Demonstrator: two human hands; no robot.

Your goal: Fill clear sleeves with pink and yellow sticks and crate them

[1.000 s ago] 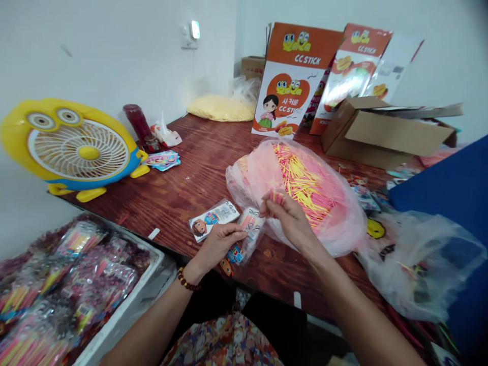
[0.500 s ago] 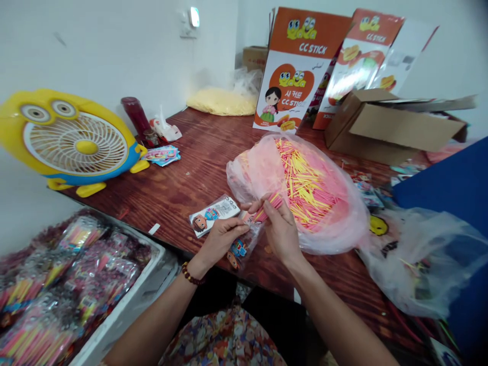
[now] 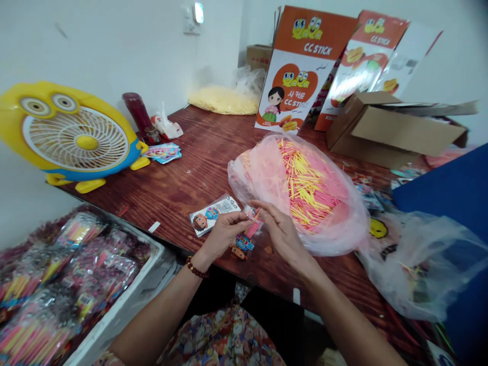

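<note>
Between my hands is a small clear packet (image 3: 252,229) with pink sticks inside and a cartoon card at its lower end. My left hand (image 3: 224,233) pinches the packet's left edge, a beaded bracelet on the wrist. My right hand (image 3: 280,229) is at the packet's upper right, its fingers stretched out and apart. A stack of cartoon cards (image 3: 214,213) lies just left of the packet. Behind my right hand, a big translucent pink bag (image 3: 263,168) stands open, full of pink and yellow sticks (image 3: 305,188).
A yellow fan (image 3: 87,142), a dark red bottle (image 3: 136,116) and tissues are at the left. A white crate (image 3: 152,256) of filled packets is at lower left. Cartons (image 3: 404,127) stand at the back right; a clear bag (image 3: 423,259) lies at the right edge.
The pink sticks that my right hand gripped are now inside the packet. My right hand has opened its fingers, and the packet hangs more upright.
</note>
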